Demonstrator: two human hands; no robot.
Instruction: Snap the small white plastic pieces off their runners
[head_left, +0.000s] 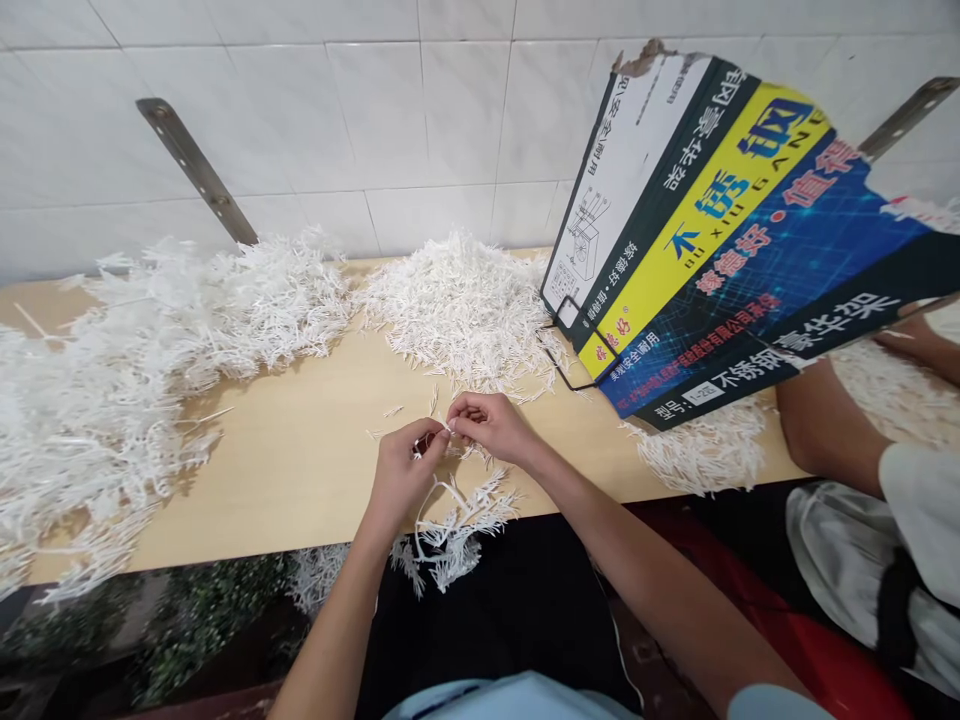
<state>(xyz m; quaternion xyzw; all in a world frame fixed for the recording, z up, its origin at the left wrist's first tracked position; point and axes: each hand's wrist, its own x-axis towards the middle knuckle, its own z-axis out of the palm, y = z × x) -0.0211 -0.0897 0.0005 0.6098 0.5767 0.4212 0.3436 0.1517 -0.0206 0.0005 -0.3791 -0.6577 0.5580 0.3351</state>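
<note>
While the left hand (401, 468) and the right hand (491, 428) meet at the centre of the frame, thumb and forefinger of each pinch a small white piece (448, 428). Its exact shape is too small to resolve. Directly below, a branched white sprig (456, 537) extends past the front edge of the table (300, 480); whether the left hand also holds its stem cannot be determined. Loose bits (394, 411) lie just beyond the fingers.

Above centre, a heap (457, 310) of short white pieces rests near the tiled wall (450, 110). A larger pile (97, 400) of branched sprigs covers the left side of the frame, partly overhanging the table's front edge. At upper right, printed cardboard (712, 210) stands tilted, with a black wire frame (576, 385) at its lower left corner. Another person's arm (832, 420), with a white sleeve (922, 510), occupies the right edge. A metal bracket (196, 170) is mounted at upper left; foliage (202, 620) shows at lower left.
</note>
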